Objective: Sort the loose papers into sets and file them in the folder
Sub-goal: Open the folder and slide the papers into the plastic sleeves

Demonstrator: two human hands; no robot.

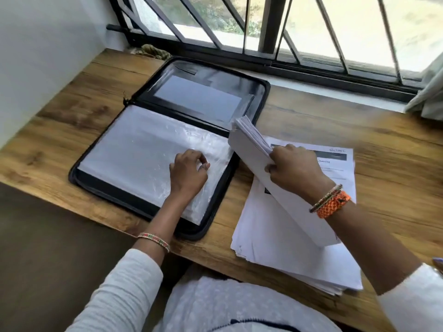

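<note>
Both arms wear pale grey-white long sleeves (124,283), pushed up short of the wrists. Just behind the left hand (188,173) sits a thin beaded bangle (154,239) in red, green and gold. Behind the right hand (296,170), a similar bangle lies beside a woven orange band (334,203). The lap shows white dotted fabric (215,305).

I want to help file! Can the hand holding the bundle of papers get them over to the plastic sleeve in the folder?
Probably yes. The right hand grips the bundle of papers beside the open folder, nothing between. The left hand pinches the plastic sleeve.
</note>
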